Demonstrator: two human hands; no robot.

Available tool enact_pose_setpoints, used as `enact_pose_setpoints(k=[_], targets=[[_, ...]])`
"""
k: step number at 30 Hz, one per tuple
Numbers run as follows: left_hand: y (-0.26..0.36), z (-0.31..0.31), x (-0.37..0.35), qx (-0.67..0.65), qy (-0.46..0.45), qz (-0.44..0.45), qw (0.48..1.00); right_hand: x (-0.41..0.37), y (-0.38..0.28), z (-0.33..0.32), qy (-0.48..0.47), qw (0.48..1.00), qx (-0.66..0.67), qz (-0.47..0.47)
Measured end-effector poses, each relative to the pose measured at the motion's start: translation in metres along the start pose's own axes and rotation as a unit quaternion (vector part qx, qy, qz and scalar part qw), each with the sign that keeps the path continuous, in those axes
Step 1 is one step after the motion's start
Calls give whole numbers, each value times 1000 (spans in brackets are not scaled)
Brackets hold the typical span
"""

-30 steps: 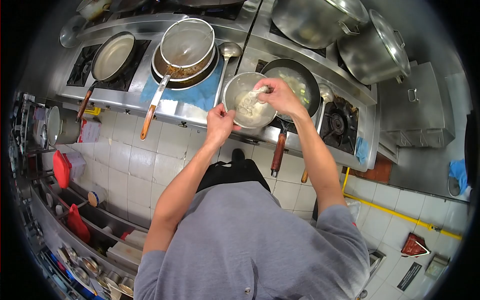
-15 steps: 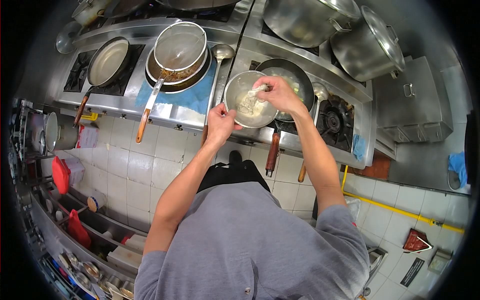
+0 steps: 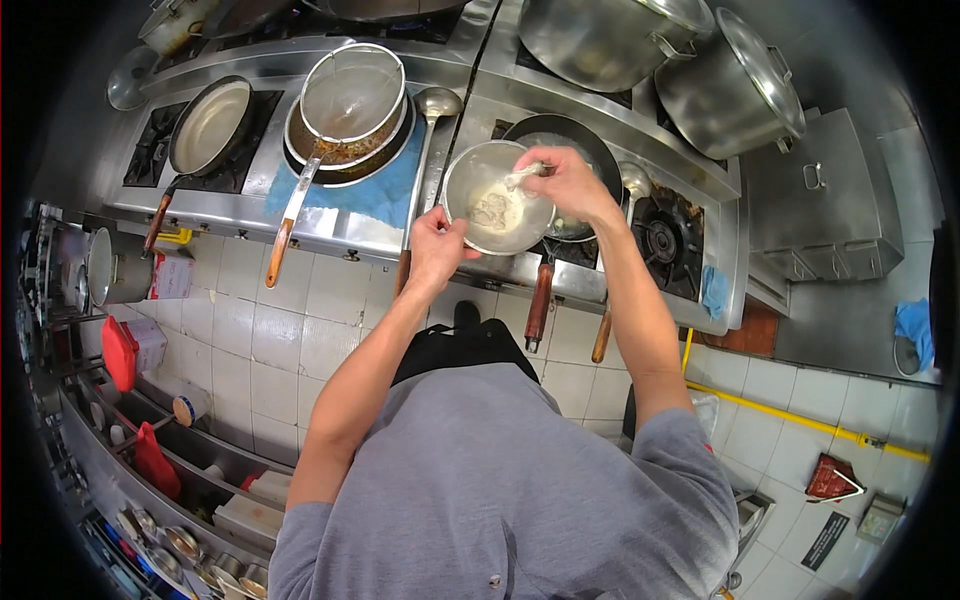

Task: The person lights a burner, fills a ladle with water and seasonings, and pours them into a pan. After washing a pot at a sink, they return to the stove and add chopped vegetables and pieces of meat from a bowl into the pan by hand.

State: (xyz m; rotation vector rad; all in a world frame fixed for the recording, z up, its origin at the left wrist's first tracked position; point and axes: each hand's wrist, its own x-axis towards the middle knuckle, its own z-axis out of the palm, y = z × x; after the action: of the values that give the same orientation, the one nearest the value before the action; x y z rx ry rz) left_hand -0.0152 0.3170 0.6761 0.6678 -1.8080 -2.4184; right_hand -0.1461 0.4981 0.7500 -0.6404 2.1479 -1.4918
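A metal bowl (image 3: 470, 180) with pale wet batter and coated pieces (image 3: 493, 210) inside is tilted over the stove front. My left hand (image 3: 438, 247) is closed on its near left rim. Above the bowl's right side, my right hand (image 3: 570, 185) pinches a whitish batter-coated piece (image 3: 522, 178), whose kind I cannot make out. Partly hidden behind the bowl and my right hand is a dark frying pan (image 3: 598, 150) holding liquid and some pale green bits. The pan's wooden handle (image 3: 540, 305) points toward me.
Left of the bowl, a ladle (image 3: 437, 102) lies beside a strainer (image 3: 352, 90) resting on a pan over a blue cloth (image 3: 385, 195). Another ladle (image 3: 634, 180) and a bare burner (image 3: 662, 240) are at the right. Large pots (image 3: 725, 90) stand behind. A light frying pan (image 3: 212, 125) sits far left.
My right hand has shifted slightly to the right and up with the coated piece, away from the batter. My left hand and the bowl have barely moved.
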Motion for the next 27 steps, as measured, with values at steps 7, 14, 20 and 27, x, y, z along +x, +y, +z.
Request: enact_pose_setpoints(k=[7,14,20,27], targets=[[-9,-27,0,-7,33,-19,999,-9,58,-71,90,981,-145,88],[-5,-36,-6,-2,43,-20,999,-18,152,-91,89,936,-253,228],[-7,-45,-11,5,53,-21,998,-24,147,-99,80,914,-298,263],[-8,-48,-15,4,54,-19,998,24,166,-114,151,918,-327,164]])
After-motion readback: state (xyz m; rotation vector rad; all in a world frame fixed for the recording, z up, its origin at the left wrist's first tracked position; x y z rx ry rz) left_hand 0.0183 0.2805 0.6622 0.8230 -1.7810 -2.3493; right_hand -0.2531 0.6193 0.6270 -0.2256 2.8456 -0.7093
